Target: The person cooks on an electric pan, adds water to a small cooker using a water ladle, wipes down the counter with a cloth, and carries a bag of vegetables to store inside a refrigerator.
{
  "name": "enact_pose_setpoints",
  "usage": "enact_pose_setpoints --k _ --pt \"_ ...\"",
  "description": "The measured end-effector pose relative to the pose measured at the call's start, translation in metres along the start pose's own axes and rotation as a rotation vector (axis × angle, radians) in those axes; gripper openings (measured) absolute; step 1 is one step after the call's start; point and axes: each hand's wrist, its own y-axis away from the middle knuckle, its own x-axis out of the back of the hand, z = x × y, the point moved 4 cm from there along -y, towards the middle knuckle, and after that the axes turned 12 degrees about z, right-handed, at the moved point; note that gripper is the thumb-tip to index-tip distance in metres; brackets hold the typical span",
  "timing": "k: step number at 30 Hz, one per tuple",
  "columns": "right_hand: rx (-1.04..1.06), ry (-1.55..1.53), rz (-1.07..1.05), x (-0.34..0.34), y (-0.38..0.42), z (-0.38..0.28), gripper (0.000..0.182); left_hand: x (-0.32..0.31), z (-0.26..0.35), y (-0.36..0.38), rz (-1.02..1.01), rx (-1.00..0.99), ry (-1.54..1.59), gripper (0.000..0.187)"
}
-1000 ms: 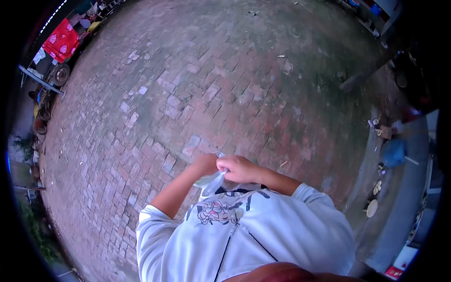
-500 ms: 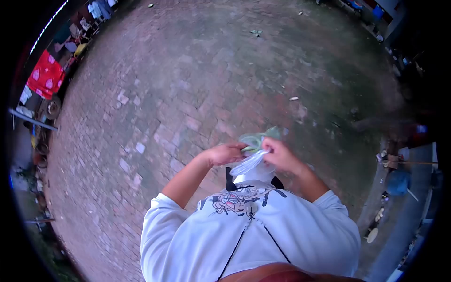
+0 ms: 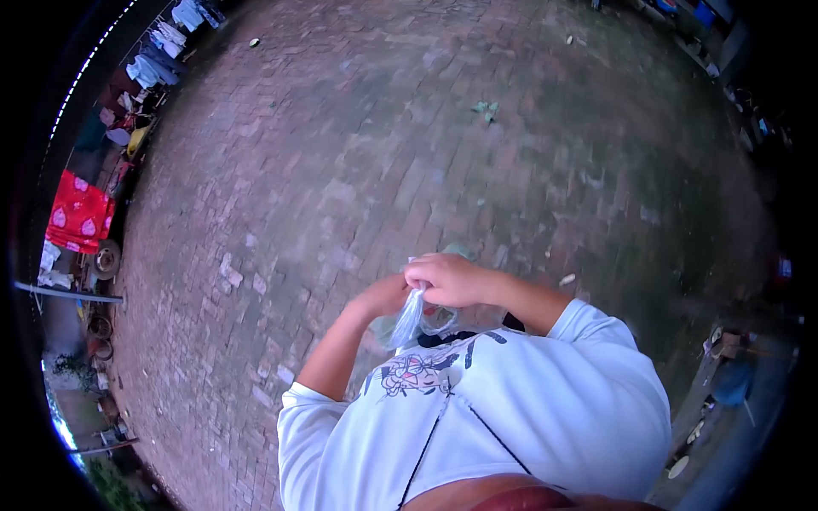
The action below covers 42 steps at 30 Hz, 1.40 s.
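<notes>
A thin, see-through plastic bag (image 3: 410,320) is bunched up in front of my chest. My right hand (image 3: 449,279) is closed round its gathered neck, palm down. Right against it, my left hand (image 3: 385,295) is curled at the same bunched plastic, its fingertips partly hidden behind the right hand. The twisted end of the bag hangs toward my shirt. Something pale green shows beyond the right hand and below the left, but I cannot make out what it is.
Uneven brick paving spreads out ahead, with a small green leafy scrap (image 3: 486,111) on it. On the left are a red patterned cloth (image 3: 81,213), hanging clothes (image 3: 153,66) and a wheel (image 3: 105,259). A blue rounded object (image 3: 731,383) stands at the right.
My right hand has moved left, up against the left hand, and the bag's neck is now gathered between them. The view has shifted, so the courtyard sits lower in it.
</notes>
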Motion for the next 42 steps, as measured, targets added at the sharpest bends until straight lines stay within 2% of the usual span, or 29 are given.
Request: enact_pose_setpoints --k 1,2,4,5,6,8,9,10,12,14,16,17,18,20,21,22,24,25,26,28,29,30,31,32,34,35,37,40,42 --pt "0.002 0.021 -0.013 0.020 -0.033 0.020 0.012 0.022 -0.026 -0.029 0.064 0.144 0.074 0.042" --pt "0.007 0.037 -0.024 0.036 -0.068 0.045 0.012 0.049 -0.040 -0.064 0.074 0.135 0.071 0.042" --pt "0.015 0.047 0.075 0.076 -0.122 0.094 0.011 0.096 -0.051 -0.123 -0.079 0.236 0.680 0.046" --pt "-0.108 -0.035 0.086 0.095 -0.146 0.123 0.012 0.123 -0.051 -0.156 -0.150 0.270 0.672 0.055" --pt "-0.227 -0.102 0.099 0.122 -0.177 0.145 0.013 0.153 -0.051 -0.191 -0.164 0.263 0.653 0.055" --pt "-0.241 -0.112 0.231 0.164 -0.228 0.179 0.014 0.207 -0.032 -0.257 -0.015 -0.240 0.403 0.064" --pt "-0.239 -0.135 0.356 0.191 -0.251 0.193 0.014 0.244 0.002 -0.282 -0.097 -0.371 0.214 0.062" --pt "-0.242 -0.133 0.363 0.219 -0.281 0.209 0.014 0.273 0.007 -0.322 -0.104 -0.375 0.213 0.062" --pt "-0.268 -0.170 0.427 0.262 -0.326 0.245 0.015 0.313 -0.002 -0.394 -0.002 -0.280 -0.218 0.052" --pt "-0.364 -0.238 0.430 0.311 -0.382 0.289 0.014 0.362 -0.014 -0.472 0.036 -0.248 -0.209 0.044" --pt "-0.402 -0.459 0.597 0.358 -0.450 0.348 0.021 0.418 -0.034 -0.560 0.146 -0.354 -0.135 0.037" --pt "-0.299 -0.460 0.621 0.373 -0.481 0.387 0.030 0.445 -0.039 -0.595 0.217 -0.327 -0.115 0.032" --pt "-0.332 -0.466 0.587 0.393 -0.516 0.409 0.032 0.462 -0.050 -0.625 0.227 -0.318 -0.111 0.032" --pt "-0.265 -0.436 0.526 0.436 -0.591 0.438 0.034 0.520 -0.065 -0.686 0.489 -0.341 -0.091 0.031" --pt "-0.298 -0.502 0.465 0.452 -0.626 0.447 0.039 0.551 -0.062 -0.702 0.594 -0.237 -0.100 0.029" --pt "-0.311 -0.524 0.469 0.467 -0.658 0.452 0.039 0.578 -0.062 -0.717 0.575 -0.221 -0.105 0.029" --pt "-0.078 -0.424 0.362 0.513 -0.737 0.464 0.045 0.646 -0.067 -0.759 0.860 -0.213 -0.323 0.031" --pt "-0.150 -0.444 0.253 0.540 -0.773 0.475 0.048 0.677 -0.064 -0.785 1.006 -0.376 -0.503 0.031" --pt "-0.229 -0.470 0.143 0.561 -0.803 0.484 0.051 0.696 -0.077 -0.818 1.016 -0.388 -0.488 0.031" --pt "-0.340 -0.508 0.026 0.600 -0.871 0.528 0.054 0.735 -0.126 -0.895 0.923 -0.238 0.164 0.028" --pt "-0.175 -0.416 0.116 0.616 -0.905 0.557 0.055 0.755 -0.125 -0.930 0.920 -0.217 0.452 0.022" --pt "-0.011 -0.331 0.208 0.630 -0.937 0.587 0.056 0.778 -0.135 -0.968 0.920 -0.213 0.455 0.022" --pt "-0.036 -0.404 0.276 0.648 -0.971 0.624 0.056 0.803 -0.145 -1.012 0.796 -0.124 0.418 0.019" --pt "-0.264 -0.346 0.211 0.681 -0.995 0.645 0.058 0.829 -0.156 -1.053 0.664 -0.043 0.368 0.018" --pt "-0.386 -0.317 0.354 0.726 -1.043 0.718 0.063 0.884 -0.175 -1.139 0.650 -0.071 0.366 0.019" --pt "-0.410 -0.321 0.352 0.755 -1.058 0.728 0.063 0.907 -0.175 -1.178 0.494 0.046 0.485 0.021" --pt "-0.156 0.246 0.550 0.826 -1.096 0.740 0.071 0.943 -0.189 -1.258 0.291 0.212 0.784 0.024" --pt "-0.185 0.289 0.525 0.894 -1.144 0.796 0.078 1.020 -0.164 -1.364 0.104 0.401 1.015 0.024" --pt "-0.157 0.358 0.521 0.933 -1.193 0.851 0.083 1.065 -0.167 -1.449 0.062 0.406 1.031 0.023"
